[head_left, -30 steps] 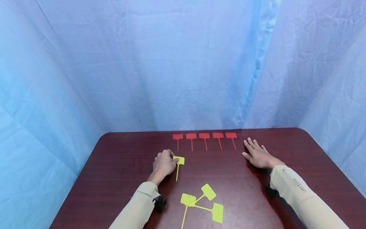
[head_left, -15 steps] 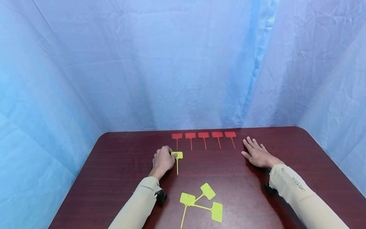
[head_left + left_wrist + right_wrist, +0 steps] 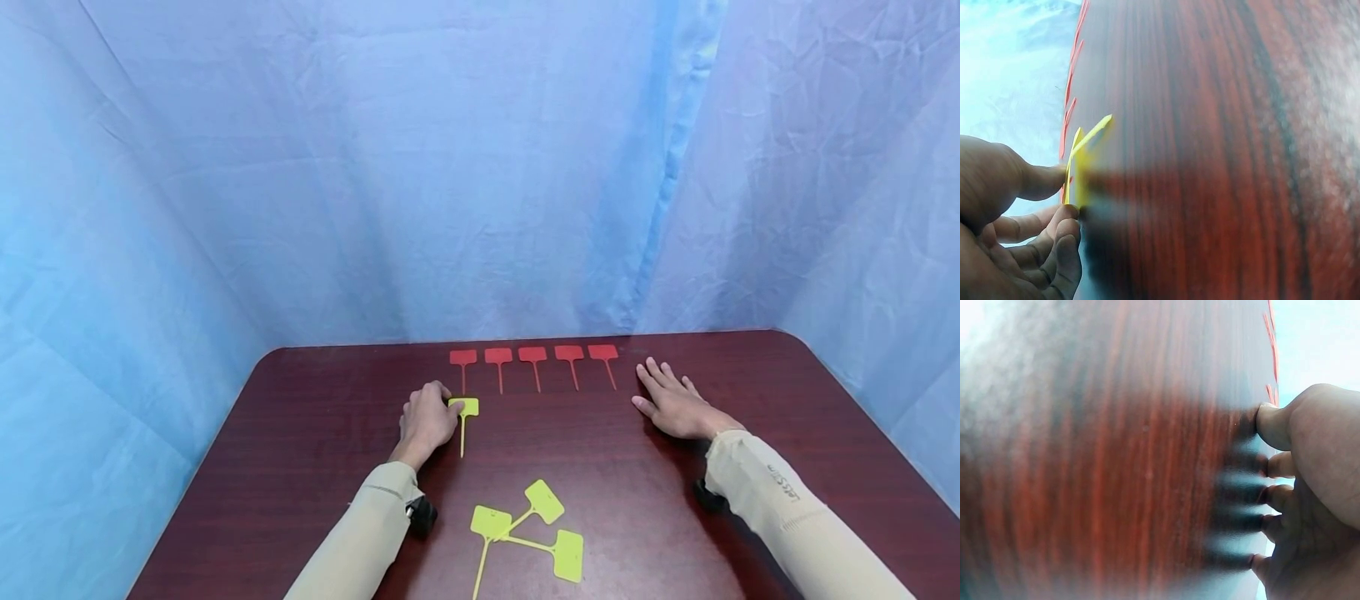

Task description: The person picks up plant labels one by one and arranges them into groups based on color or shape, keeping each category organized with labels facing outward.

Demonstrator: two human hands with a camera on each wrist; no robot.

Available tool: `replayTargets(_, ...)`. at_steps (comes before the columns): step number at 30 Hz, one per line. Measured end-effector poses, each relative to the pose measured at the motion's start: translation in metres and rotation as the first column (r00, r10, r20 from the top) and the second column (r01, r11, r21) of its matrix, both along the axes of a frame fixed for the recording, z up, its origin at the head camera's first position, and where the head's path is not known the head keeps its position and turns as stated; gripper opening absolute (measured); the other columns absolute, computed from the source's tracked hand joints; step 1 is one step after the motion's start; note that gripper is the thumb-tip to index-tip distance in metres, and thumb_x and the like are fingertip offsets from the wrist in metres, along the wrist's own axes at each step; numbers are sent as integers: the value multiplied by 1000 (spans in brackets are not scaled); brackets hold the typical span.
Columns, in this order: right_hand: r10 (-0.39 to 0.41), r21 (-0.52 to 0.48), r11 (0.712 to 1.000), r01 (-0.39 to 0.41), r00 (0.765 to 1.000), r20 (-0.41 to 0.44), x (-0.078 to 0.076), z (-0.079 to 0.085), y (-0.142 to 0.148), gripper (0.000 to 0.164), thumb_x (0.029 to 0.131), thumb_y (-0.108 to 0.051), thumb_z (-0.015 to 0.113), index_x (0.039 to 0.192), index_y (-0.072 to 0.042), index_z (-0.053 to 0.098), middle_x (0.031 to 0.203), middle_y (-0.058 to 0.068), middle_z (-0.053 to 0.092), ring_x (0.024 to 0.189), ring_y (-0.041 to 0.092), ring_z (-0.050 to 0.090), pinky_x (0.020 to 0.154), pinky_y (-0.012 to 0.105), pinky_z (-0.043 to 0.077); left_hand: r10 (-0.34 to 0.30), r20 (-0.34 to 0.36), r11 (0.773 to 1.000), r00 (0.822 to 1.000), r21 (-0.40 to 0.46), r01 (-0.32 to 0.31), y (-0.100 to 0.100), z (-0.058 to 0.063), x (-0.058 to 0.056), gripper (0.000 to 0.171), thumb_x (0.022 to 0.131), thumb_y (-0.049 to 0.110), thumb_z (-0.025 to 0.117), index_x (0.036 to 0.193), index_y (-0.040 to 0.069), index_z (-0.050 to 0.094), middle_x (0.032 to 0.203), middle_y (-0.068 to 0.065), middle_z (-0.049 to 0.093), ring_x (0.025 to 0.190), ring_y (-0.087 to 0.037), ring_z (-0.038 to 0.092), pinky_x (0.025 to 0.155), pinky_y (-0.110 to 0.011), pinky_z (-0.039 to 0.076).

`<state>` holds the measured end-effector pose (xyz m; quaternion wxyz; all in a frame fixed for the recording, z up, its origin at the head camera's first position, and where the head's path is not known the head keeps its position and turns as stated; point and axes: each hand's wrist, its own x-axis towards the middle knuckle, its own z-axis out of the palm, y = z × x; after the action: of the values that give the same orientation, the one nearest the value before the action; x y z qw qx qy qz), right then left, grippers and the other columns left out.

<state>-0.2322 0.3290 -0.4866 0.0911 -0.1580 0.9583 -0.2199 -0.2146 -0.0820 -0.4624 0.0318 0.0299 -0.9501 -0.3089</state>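
Note:
A yellow label tag (image 3: 468, 407) with a flat square head and a thin pointed stem is in my left hand (image 3: 427, 423). The thumb (image 3: 1044, 182) lies on its head and the fingers are at its edge, pinching it close to the tabletop. Its stem points back toward me. Past it, several red label tags (image 3: 533, 355) of the same shape lie in a row along the far edge, stems toward me. My right hand (image 3: 677, 408) rests on the table with fingers spread, right of the red row, holding nothing.
Several loose yellow tags (image 3: 567, 556) lie in a crossed cluster near the front middle of the dark wooden table (image 3: 300, 467). Blue cloth (image 3: 450, 167) hangs behind the table and on both sides.
My left hand has carried the yellow tag a little farther from me, toward the leftmost red tag, then nearly stopped. The right hand stays where it was.

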Motion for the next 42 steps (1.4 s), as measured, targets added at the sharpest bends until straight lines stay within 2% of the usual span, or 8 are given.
replayTargets(11,0,15,1000,0,1000,-1,0,-1,0,76,109,-46,41,159,7,20,164,32,6,149,53,1,114,71,0,2,1,1000,1000,20,-2,-3,-1,-1,25,96,25,72,110,4,71,92,-10,69,75,-30,64,65,-46,54)
replayTargets(16,-11,18,1000,10,1000,10,2,5,-3,72,109,-38,44,158,10,20,163,34,6,149,54,1,114,72,0,-3,-3,1000,1000,27,3,-5,-2,-1,26,96,25,73,110,4,71,84,-6,68,72,-26,63,65,-45,54)
replayTargets(26,-12,5,1000,12,1000,-12,4,6,-5,71,108,-34,48,156,13,22,161,37,9,147,57,3,112,74,0,-14,-18,1000,1000,12,15,-2,-4,1,25,95,25,73,108,4,71,89,-8,69,74,-27,65,67,-45,56)
replayTargets(30,-19,34,999,19,1000,-6,7,11,-11,70,108,-32,49,156,12,24,161,37,10,147,57,5,113,73,2,-25,-57,1000,998,-4,25,-6,-1,4,24,96,25,72,107,4,72,88,-8,69,72,-26,64,65,-46,55)
replayTargets(33,-17,46,999,17,1000,3,7,12,-12,70,109,-35,48,156,11,23,161,36,10,147,56,5,113,73,3,-81,-128,995,988,-64,73,-10,0,8,23,95,24,74,106,4,73,91,-8,67,78,-27,62,68,-46,54)
replayTargets(36,-15,42,999,15,1000,8,6,13,-13,71,109,-35,47,157,11,22,162,36,8,148,56,4,113,73,2,-184,-191,970,964,-194,146,-14,0,12,26,95,24,74,111,3,74,100,-11,66,90,-30,61,77,-47,53)
replayTargets(38,-17,38,999,16,1000,13,6,14,-12,70,109,-34,47,157,10,21,162,35,7,148,56,3,113,72,1,-255,-200,936,946,-297,189,-16,-2,15,30,98,24,70,117,2,73,111,-13,65,101,-33,60,83,-48,52)
replayTargets(42,-17,43,999,16,1000,18,4,13,-12,70,109,-32,47,158,10,20,162,35,6,148,55,2,114,72,0,-341,-126,865,932,-430,259,-15,-4,25,41,106,27,56,137,1,62,137,-17,58,128,-36,53,100,-52,47)
